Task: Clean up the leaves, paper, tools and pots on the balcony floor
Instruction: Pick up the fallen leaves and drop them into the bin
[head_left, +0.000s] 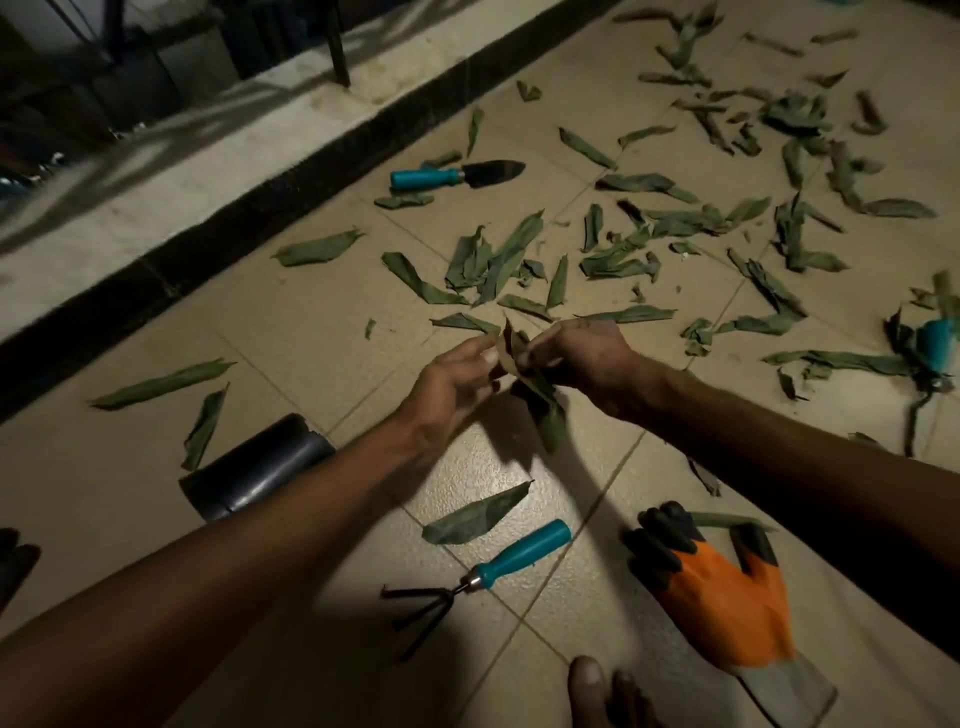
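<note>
My left hand (452, 384) and my right hand (576, 353) meet over the tiled floor, both pinching a small bunch of leaves (540, 405) that hangs down between them. Many green leaves (498, 260) lie scattered across the tiles ahead and to the right. A teal-handled trowel (457, 174) lies near the dark border strip. Just below my arms rests a teal-handled hand rake (483, 577). A third teal-handled tool (935, 353) is at the right edge among leaves. A black pot (260, 467) lies on its side under my left forearm.
An orange and black work glove (722, 592) lies on the floor at the lower right. Toes (587, 686) show at the bottom edge. A dark border strip (260, 208) and a raised ledge with railing posts (340, 41) run along the left.
</note>
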